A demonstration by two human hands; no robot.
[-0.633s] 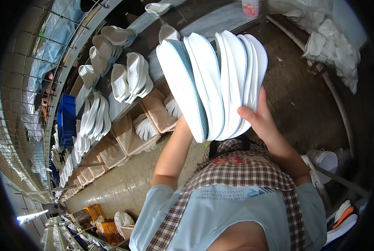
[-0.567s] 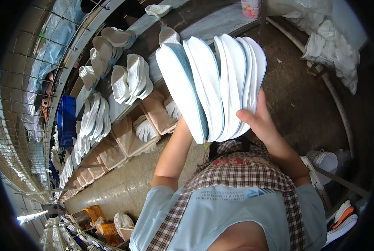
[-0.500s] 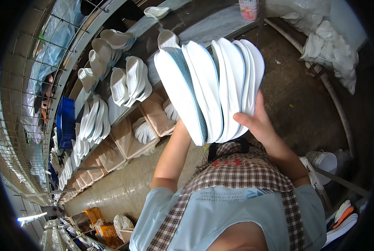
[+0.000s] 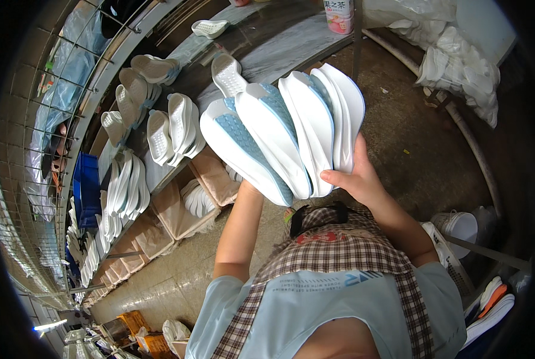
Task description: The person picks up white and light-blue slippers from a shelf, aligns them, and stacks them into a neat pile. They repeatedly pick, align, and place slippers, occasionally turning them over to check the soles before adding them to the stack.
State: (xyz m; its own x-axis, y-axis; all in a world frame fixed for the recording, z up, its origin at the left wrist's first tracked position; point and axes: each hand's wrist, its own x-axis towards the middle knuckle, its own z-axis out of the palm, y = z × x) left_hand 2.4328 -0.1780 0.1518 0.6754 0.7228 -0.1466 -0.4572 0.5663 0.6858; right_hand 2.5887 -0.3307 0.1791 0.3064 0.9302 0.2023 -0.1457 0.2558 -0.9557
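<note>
A bundle of shoe soles (image 4: 285, 134) is held up in the air in front of the person's chest, above the concrete floor. There are about five soles, pressed side by side and fanned out like cards. Each sole is long and oval, white on the edge. The two soles at the left show a light blue underside with a small dotted tread pattern; the ones at the right show mostly their smooth white sides. All the soles stand on their edge and lean to the upper left, with the lower ends gathered together and the upper ends spread apart.
</note>
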